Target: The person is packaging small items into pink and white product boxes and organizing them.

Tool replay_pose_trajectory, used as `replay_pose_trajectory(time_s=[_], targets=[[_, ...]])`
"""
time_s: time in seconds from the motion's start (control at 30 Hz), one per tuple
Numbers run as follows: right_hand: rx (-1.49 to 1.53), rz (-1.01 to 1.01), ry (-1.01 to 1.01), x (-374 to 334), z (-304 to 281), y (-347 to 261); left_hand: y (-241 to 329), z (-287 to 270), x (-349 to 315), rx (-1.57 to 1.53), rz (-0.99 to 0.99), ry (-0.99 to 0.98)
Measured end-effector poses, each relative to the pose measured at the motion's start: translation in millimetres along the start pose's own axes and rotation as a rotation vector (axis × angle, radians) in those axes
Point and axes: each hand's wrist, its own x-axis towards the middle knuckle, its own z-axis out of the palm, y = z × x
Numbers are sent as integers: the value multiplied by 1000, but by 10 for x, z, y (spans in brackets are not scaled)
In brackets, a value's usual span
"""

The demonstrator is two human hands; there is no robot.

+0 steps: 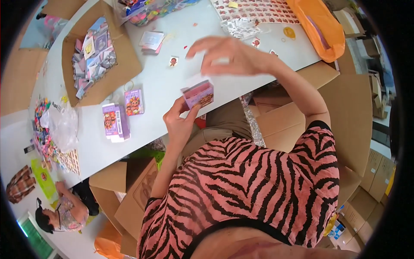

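Your left hand (177, 120) pinches a small, open-topped purple cardboard box (201, 100) near the edge of the white tabletop (158, 86); your right hand (233, 56), blurred, hovers beyond, fingers apart.

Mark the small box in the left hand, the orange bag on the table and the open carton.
Small box (201, 95): head view, printed front panel.
Orange bag (331, 35): head view, its right side.
Open carton (126, 64): head view, bare cardboard, right side.
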Motion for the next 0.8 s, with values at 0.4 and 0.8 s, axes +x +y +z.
replay_pose_trajectory(time_s=[0.4,0.8], targets=[[-812,703,134,-859,-341,2079,67,-21,13,-125,-71,-21],[-803,721,74,-892,-342,2266,4,-20,14,-135,-58,-20]])
